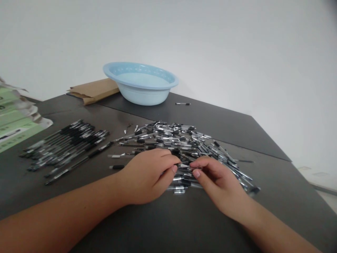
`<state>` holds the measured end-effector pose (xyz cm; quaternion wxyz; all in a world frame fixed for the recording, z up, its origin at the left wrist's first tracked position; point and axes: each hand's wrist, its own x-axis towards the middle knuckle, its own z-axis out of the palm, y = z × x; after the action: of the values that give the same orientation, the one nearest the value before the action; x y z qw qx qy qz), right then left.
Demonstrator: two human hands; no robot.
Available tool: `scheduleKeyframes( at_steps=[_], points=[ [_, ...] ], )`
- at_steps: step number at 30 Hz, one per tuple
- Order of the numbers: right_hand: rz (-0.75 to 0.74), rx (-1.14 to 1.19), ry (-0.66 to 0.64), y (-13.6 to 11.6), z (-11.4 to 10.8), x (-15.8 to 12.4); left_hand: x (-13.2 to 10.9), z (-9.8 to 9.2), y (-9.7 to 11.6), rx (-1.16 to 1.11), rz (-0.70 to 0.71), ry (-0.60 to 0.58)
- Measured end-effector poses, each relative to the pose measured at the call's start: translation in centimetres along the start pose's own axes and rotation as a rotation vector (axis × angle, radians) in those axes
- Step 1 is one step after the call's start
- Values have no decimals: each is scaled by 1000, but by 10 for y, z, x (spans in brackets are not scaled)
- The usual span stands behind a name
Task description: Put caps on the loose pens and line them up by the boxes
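Observation:
My left hand (151,174) is closed in a pinch on a pen (184,165), most of which its fingers hide. A short pale, tapered end of the pen shows between my two hands. My right hand (219,182) meets that end from the other side, thumb and forefinger pinched close on it. Directly under and behind both hands spreads a loose pile of pens and pen parts (179,138), clear barrels with black grips and silvery tips. Further left, finished-looking pens lie roughly parallel in a group (71,144).
A light blue basin (146,93) stands at the back, beside a brown paper bag (96,90). One pen (183,103) lies alone right of the basin. Green printed boxes (19,119) are stacked at the left edge. Small cone tips (136,128) lie behind the pile on the dark table (168,225).

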<state>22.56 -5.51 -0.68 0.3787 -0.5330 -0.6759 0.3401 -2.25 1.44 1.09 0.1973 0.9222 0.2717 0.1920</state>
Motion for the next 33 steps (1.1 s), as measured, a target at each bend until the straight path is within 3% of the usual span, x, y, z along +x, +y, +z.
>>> scheduleKeyframes(
  at_steps=[9,16,21,24,26,29,31,33],
  points=[
    [-67,19,120,5,4,1,1,-3,1,30,24,-39],
    [-148,-77,-27,1,4,5,-1,10,1,46,61,-108],
    [-133,-73,-20,2,17,6,-4,23,0,16,41,-126],
    [-116,-72,-10,3,23,-2,-4,20,0,5,2,-150],
    [-115,-87,-38,1,14,-1,-4,13,1,-6,-12,-146],
    [-103,-185,-74,-6,-18,42,-3,7,-2,-52,-31,-34],
    [-83,-315,34,-6,-38,109,-2,14,-9,-49,-25,37],
    [-59,-561,75,-1,-46,199,-1,31,-19,23,-6,29]
  ],
)
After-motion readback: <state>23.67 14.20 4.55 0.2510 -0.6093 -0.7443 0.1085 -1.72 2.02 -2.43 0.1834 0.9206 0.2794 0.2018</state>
